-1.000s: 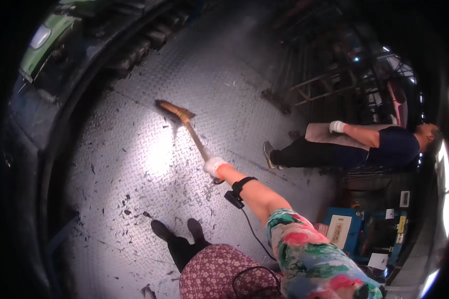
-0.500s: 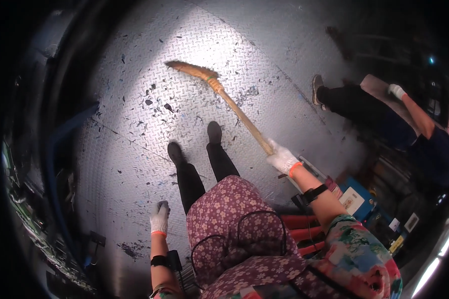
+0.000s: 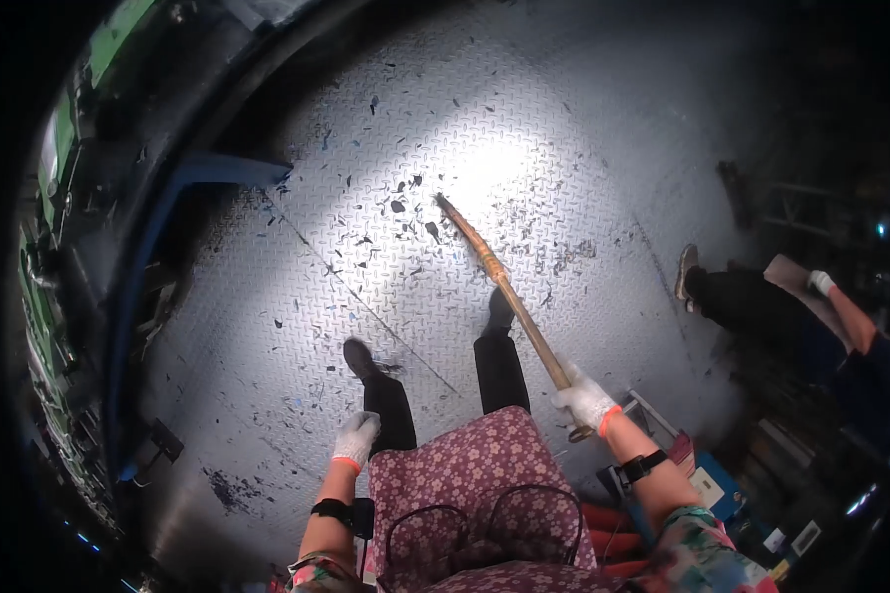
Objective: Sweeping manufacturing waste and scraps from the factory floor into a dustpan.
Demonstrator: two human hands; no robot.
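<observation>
Beside the broom (image 3: 504,287), on a chequer-plate steel floor (image 3: 267,395) strewn with dark scraps (image 3: 396,206).
Right hand (image 3: 585,399), in a white knit glove, closed fully around the upper end of the broom handle; left hand (image 3: 354,438), also gloved, loosely curled and holding nothing, hanging near the left knee, well apart from the broom. Broom slanting away from the right hand, passing just beside the right shoe (image 3: 499,308), head down on the floor among the scraps. Could catch on that shoe or on the raised floor pattern, with only one hand to steady it; could also scatter scraps toward the co-worker (image 3: 761,311), who stands well to the right of the broom. Long, thin, brownish handle, wooden by the look; head narrow, seen edge-on, bristles too small to make out.
</observation>
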